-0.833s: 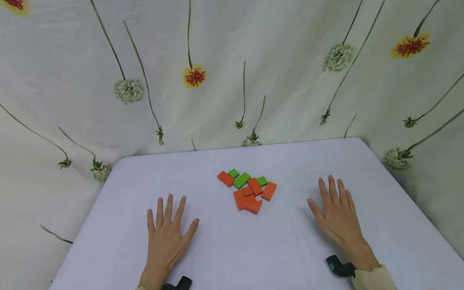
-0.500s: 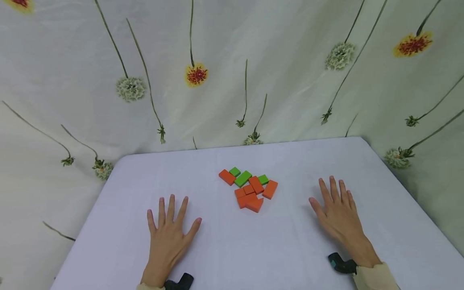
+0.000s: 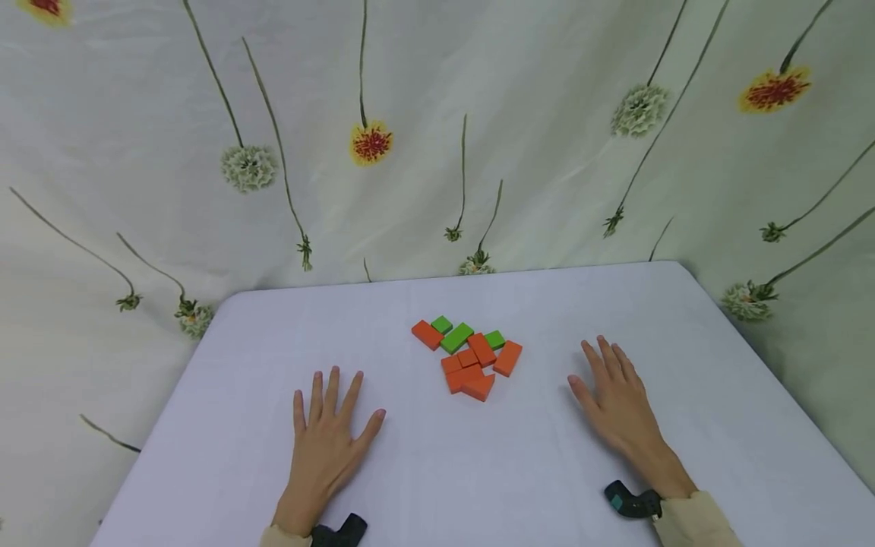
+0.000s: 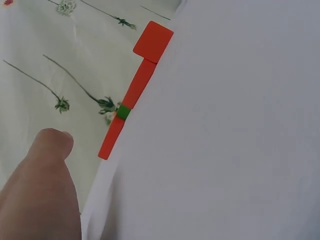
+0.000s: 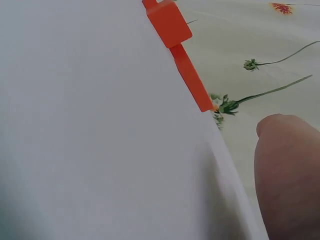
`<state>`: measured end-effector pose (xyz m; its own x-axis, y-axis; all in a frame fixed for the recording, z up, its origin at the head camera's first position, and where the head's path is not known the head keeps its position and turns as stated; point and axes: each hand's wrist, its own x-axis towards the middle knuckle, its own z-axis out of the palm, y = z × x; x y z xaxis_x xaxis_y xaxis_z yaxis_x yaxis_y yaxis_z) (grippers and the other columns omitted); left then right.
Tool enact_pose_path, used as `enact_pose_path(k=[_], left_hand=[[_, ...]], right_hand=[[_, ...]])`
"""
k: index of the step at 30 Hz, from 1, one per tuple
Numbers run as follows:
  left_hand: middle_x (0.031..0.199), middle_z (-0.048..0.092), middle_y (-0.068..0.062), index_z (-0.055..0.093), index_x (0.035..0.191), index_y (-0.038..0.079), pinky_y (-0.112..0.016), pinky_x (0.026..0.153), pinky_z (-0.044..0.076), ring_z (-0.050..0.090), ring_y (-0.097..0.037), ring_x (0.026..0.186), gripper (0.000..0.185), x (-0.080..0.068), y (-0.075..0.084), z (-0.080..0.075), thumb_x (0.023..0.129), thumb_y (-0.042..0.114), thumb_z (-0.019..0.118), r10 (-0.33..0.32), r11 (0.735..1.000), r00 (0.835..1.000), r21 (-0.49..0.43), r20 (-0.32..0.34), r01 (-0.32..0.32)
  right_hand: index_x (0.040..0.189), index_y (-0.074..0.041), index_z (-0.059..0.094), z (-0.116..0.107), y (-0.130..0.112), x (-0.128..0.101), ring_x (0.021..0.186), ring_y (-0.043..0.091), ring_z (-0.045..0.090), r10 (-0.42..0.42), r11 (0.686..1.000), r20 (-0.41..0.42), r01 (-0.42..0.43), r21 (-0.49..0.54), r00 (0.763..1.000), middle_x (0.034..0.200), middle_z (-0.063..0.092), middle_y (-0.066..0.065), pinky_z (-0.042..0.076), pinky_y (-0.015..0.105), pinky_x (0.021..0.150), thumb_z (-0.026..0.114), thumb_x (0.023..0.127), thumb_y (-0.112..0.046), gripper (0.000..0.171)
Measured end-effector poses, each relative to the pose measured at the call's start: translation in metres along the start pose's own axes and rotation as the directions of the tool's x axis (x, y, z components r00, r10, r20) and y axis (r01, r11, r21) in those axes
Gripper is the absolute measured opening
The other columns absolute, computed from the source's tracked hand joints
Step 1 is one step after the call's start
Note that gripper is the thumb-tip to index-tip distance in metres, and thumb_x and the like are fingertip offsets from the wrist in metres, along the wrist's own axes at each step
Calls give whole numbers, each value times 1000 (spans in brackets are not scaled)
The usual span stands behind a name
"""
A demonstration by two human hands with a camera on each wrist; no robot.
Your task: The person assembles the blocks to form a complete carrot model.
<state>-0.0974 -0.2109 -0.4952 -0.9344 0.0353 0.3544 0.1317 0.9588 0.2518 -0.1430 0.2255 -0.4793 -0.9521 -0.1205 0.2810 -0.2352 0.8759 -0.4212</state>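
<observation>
A cluster of orange blocks [image 3: 507, 358] and green blocks [image 3: 457, 339] lies flat around the middle of the white table, most of them touching or close together. To the left and nearer the front is my left hand [image 3: 326, 448], palm down with fingers spread and holding nothing. My right hand [image 3: 623, 414] is to the right of the blocks, fingers extended and apart from them, also holding nothing. In the left wrist view the thumb [image 4: 47, 185] shows beside a row of orange blocks [image 4: 153, 41]. The right wrist view shows the thumb [image 5: 287, 170] and orange blocks [image 5: 170, 24].
The blocks rest on a white-covered table [image 3: 472, 471] with rounded far corners. Behind it hangs a pale curtain [image 3: 424, 61] printed with flowers. Each wrist wears a black camera mount, the right one [image 3: 632, 501] and the left one [image 3: 339, 532].
My right hand has shifted left, toward the blocks, its fingers drawn closer together. My left hand has moved slightly right. The blocks keep their arrangement.
</observation>
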Motion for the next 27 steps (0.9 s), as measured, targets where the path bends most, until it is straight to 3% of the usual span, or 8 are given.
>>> enact_pose_path(k=[8, 15, 23, 27], left_hand=[[164, 33, -23, 49, 154, 16, -65, 125, 9, 23, -44, 154, 73, 9, 11, 11, 95, 59, 58, 52, 999, 999, 10, 14, -52], [162, 37, -24, 51, 153, 13, -65, 124, 13, 28, -45, 152, 71, 16, 12, 12, 97, 55, 59, 32, 999, 999, -22, 1, -32], [164, 33, -23, 45, 156, 11, -63, 126, 9, 24, -43, 154, 71, 37, 21, 16, 100, 54, 54, -23, 990, 994, -137, 104, 38], [163, 35, -23, 45, 156, 9, -63, 126, 14, 27, -43, 153, 71, 49, 29, 21, 101, 53, 54, -26, 979, 994, -197, 106, 47]], right_hand=[[154, -2, 43, 12, -8, 9, 147, 47, 31, -62, 994, -58, 67, 86, 996, 160, 36, 24, 31, 68, 115, 59, 104, -32, 60], [153, -3, 44, 21, -15, 17, 147, 44, 33, -55, 997, -26, 56, 55, 998, 159, 38, 23, 31, 66, 118, 59, 103, -33, 61], [151, -2, 46, 36, -27, 30, 145, 41, 37, -89, 993, -24, 91, 71, 996, 156, 43, 21, 34, 62, 118, 63, 101, -33, 61], [150, -3, 48, 40, -35, 36, 144, 39, 39, -89, 990, -21, 90, 106, 996, 154, 45, 20, 37, 61, 117, 64, 100, -33, 61]])
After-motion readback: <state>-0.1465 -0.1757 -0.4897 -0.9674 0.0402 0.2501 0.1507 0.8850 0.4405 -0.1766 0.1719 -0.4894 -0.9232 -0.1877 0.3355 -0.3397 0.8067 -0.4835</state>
